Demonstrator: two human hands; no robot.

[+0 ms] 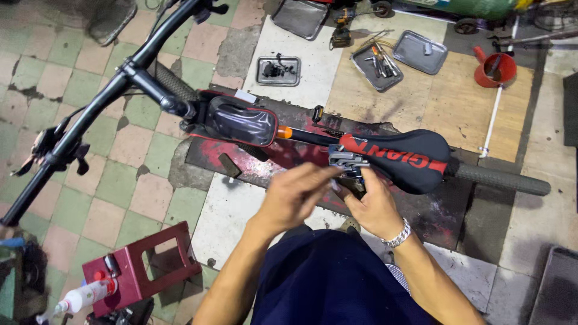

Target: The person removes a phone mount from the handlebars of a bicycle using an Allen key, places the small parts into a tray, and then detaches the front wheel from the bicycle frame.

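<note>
Head view: both hands grip a folding multi-tool, its lower half hidden beside the saddle

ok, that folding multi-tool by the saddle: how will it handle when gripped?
The multi-tool looks like metal, so probably stiff and heavy for its size. Its blades seem fanned open and may pivot under the left hand. The right hand steadies it from below.

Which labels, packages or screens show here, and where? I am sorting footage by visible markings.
Saddle: black, red lettered band along its side, right of both hands.
Spray bottle: clear, red collar, pale label; lying by the red stool, lower left.
White tag: small rectangle above the black frame bag.
No screens.
</note>
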